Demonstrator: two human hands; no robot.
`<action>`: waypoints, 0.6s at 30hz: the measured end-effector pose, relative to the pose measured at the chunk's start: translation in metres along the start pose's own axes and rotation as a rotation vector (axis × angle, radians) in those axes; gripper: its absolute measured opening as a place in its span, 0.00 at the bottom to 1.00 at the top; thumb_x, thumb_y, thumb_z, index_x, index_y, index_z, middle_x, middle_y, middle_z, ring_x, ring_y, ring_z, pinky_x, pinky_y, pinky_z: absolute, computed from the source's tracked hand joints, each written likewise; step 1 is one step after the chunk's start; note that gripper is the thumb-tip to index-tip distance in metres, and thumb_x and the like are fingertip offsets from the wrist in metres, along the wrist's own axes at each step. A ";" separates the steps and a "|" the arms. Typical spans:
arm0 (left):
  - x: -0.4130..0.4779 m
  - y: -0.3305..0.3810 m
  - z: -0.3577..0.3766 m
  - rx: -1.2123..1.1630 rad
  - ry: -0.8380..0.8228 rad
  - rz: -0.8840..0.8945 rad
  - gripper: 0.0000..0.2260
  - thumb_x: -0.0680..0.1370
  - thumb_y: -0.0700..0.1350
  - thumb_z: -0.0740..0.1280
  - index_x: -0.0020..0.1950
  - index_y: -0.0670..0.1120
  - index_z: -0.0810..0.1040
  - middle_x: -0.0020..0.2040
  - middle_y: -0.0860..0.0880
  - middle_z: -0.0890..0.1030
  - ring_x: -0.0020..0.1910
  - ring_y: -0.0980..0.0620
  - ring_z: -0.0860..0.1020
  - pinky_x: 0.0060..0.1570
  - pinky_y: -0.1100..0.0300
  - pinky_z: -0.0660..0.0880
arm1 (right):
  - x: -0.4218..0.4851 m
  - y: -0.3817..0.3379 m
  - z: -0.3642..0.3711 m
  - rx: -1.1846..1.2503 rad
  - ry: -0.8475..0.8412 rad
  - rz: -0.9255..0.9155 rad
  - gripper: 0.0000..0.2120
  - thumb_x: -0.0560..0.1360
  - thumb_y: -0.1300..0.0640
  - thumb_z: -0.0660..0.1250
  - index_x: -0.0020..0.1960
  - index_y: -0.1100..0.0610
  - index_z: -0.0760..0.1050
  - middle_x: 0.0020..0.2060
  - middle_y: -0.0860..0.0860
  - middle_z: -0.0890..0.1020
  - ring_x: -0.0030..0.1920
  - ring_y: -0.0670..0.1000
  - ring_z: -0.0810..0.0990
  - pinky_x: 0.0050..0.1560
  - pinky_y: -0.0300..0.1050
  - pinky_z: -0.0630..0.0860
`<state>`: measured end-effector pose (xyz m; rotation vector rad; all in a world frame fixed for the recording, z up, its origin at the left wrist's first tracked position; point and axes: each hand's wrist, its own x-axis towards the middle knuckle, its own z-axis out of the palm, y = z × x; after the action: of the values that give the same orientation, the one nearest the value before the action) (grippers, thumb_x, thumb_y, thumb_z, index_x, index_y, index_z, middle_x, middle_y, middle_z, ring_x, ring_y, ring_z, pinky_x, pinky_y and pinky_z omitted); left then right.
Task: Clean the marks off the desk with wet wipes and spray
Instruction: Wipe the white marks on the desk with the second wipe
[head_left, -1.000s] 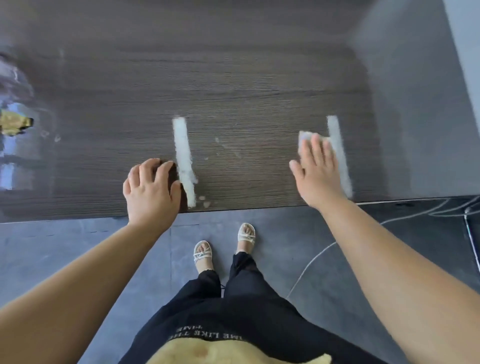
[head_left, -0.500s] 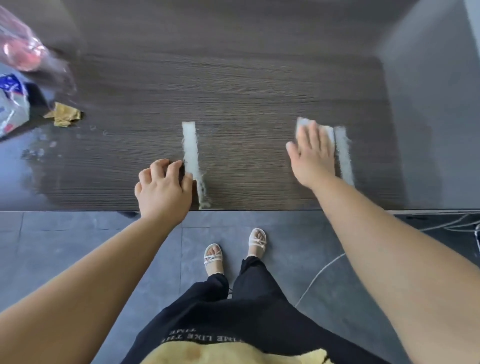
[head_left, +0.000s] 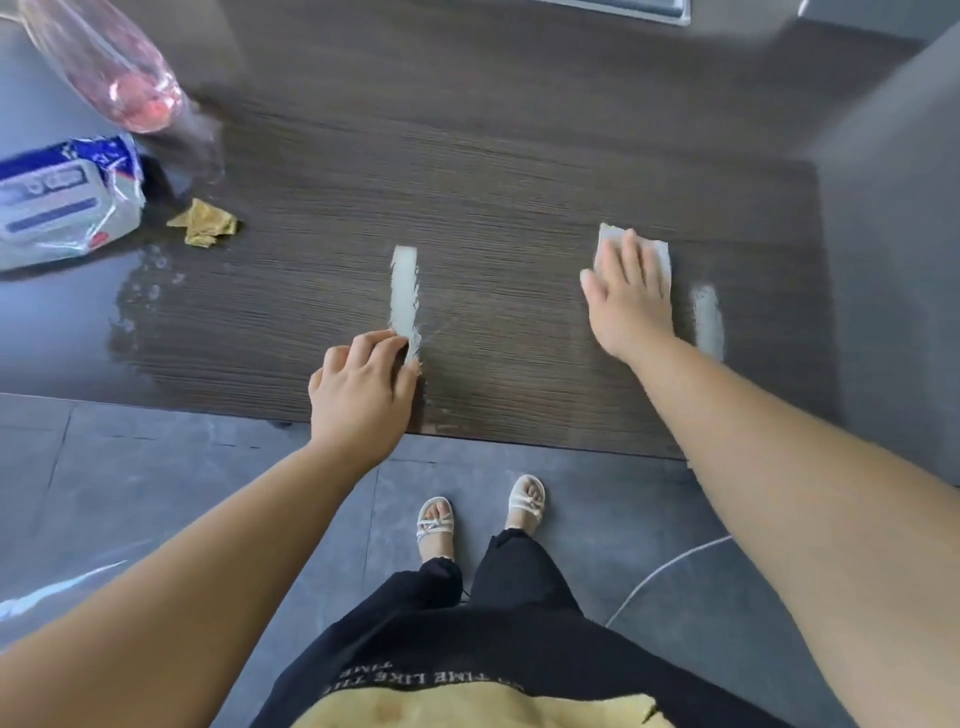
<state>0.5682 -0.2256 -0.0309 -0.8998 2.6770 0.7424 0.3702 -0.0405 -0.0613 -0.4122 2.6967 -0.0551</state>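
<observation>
Fingers (head_left: 631, 260) on the right hand (head_left: 626, 304) are spread out flat, palm down, pressing a white wet wipe (head_left: 608, 240) onto the dark wood-grain surface (head_left: 493, 182), out toward the right end and a bit back from the near edge. So that hand's open, not gripping, just pinning the wipe down, which pokes out past the fingertips and on the right side. Just to the right of it sits a pale vertical mark (head_left: 707, 322), close to the wrist but not under the wipe. Left hand (head_left: 358, 395) is at the near edge, roughly mid-surface, with its fingers (head_left: 371, 348) curled loosely and the tips down on the wood right against the bottom end of the other pale mark (head_left: 405, 296), a long whitish stripe running away from the near edge; can't tell if anything's pinched under them. Over at the left end there's a blue-and-white wipes pack (head_left: 62, 200), a clear bottle with pink liquid (head_left: 111, 67) behind it toward the far left corner, and a crumpled yellowish scrap (head_left: 205, 222) just right of the pack. Wet-looking patch with droplets (head_left: 143, 291) near that scrap too.
</observation>
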 end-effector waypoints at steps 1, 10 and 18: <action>0.000 0.000 0.001 -0.014 0.001 0.000 0.17 0.81 0.52 0.53 0.68 0.52 0.68 0.71 0.55 0.66 0.68 0.45 0.61 0.65 0.50 0.58 | -0.002 -0.016 0.002 0.029 0.021 0.099 0.29 0.81 0.43 0.40 0.77 0.54 0.39 0.77 0.52 0.39 0.76 0.53 0.37 0.75 0.54 0.38; 0.005 -0.017 -0.008 -0.399 0.123 -0.018 0.13 0.80 0.44 0.56 0.59 0.46 0.77 0.59 0.49 0.76 0.61 0.50 0.71 0.58 0.62 0.63 | -0.058 -0.072 0.042 -0.311 -0.073 -1.065 0.33 0.76 0.37 0.43 0.75 0.52 0.57 0.75 0.52 0.59 0.75 0.55 0.54 0.74 0.52 0.42; 0.019 -0.014 -0.009 -0.188 0.171 -0.027 0.12 0.79 0.48 0.59 0.59 0.49 0.78 0.63 0.50 0.74 0.65 0.46 0.65 0.63 0.55 0.62 | 0.001 -0.074 0.012 -0.036 0.051 0.000 0.30 0.80 0.41 0.41 0.77 0.53 0.38 0.77 0.53 0.39 0.76 0.55 0.38 0.74 0.55 0.38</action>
<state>0.5609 -0.2495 -0.0353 -1.0885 2.7693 0.9653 0.3950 -0.1114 -0.0651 -0.4267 2.7512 -0.0166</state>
